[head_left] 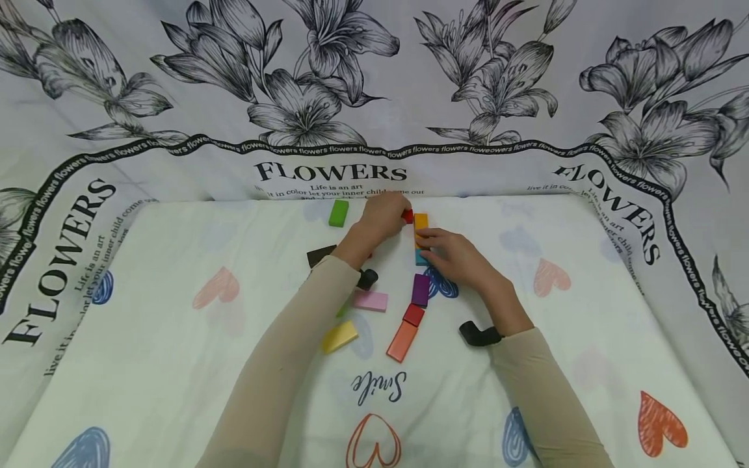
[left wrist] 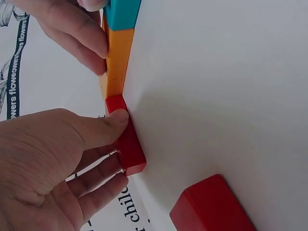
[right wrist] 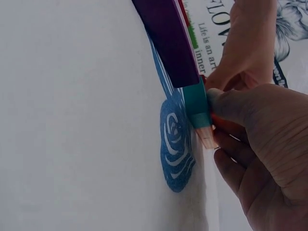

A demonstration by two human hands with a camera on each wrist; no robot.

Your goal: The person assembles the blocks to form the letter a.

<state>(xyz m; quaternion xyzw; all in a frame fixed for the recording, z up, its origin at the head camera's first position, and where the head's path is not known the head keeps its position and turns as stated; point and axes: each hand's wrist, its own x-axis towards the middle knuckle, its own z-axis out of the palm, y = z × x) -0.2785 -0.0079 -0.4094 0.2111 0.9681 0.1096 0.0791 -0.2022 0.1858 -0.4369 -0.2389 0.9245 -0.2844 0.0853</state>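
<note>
Nearest the left-wrist camera, a bare left hand [left wrist: 53, 154] pinches a smooth, oblong red block [left wrist: 132, 144], thumb on one side and fingers on the other. That block sits at the far end of a line, one end against a glossy oblong orange block [left wrist: 118, 62]; the two-sided hold probably lets its angle be trued. Touching the orange block's other end is a short teal block [left wrist: 124, 13].

A right hand [head_left: 462, 260] lies at the orange and teal blocks, likely to keep them from sliding under the left hand's pressure; whether it pinches or merely braces them, I cannot tell.

Towards the person, a flat purple block [head_left: 420, 290], a short red block [head_left: 413, 315] and a long coral block [head_left: 402, 341] continue the line, slightly bent. Loose to its left lie a pink block [head_left: 370, 300], a yellow block [head_left: 340, 337], a green block [head_left: 338, 213] and a dark block [head_left: 320, 256], perhaps set aside within easy reach on the white printed cloth [head_left: 146, 357].
</note>
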